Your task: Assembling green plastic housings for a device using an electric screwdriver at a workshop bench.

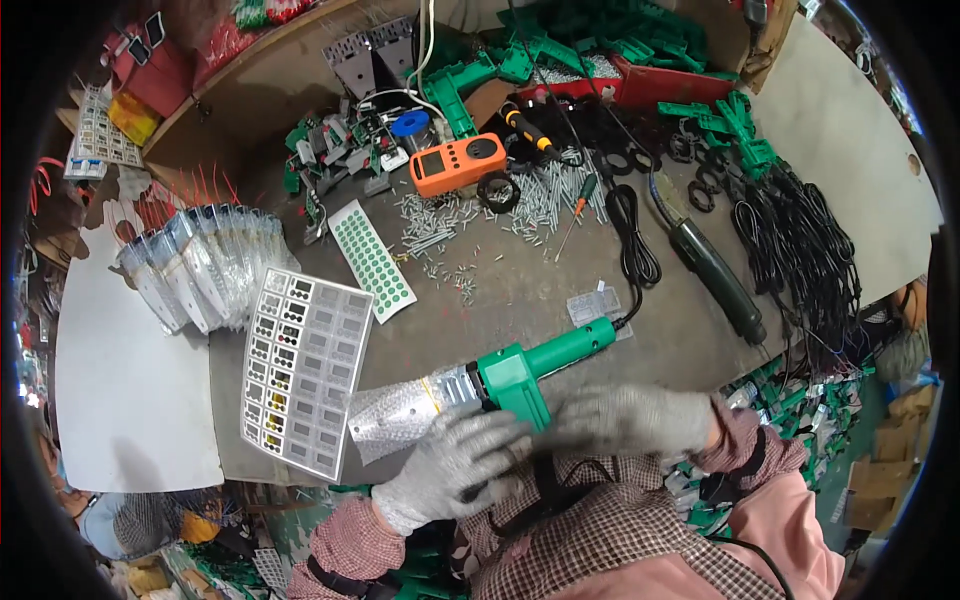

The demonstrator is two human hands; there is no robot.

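A green hot-air gun [513,378] lies on the table just in front of me, its handle toward the right and a black cord running off it. Bubble wrap [395,418] covers its left end, with a thin yellow band around it. My left hand [450,465], in a grey glove, is at the near side of the gun by the wrapped end. Its fingers are stretched out and apart; whether they touch the gun I cannot tell. Just right of the gun's body is my gloved right hand [640,418], its fingers smeared by motion.
Left of the gun lie a sticker sheet [308,370], a green-dotted label strip [372,262] and bubble-wrapped pieces [205,265]. Farther back are an orange meter [458,165], loose screws [545,205] and a screwdriver [578,215]. A dark green tool [715,280] and black cords [800,240] lie right.
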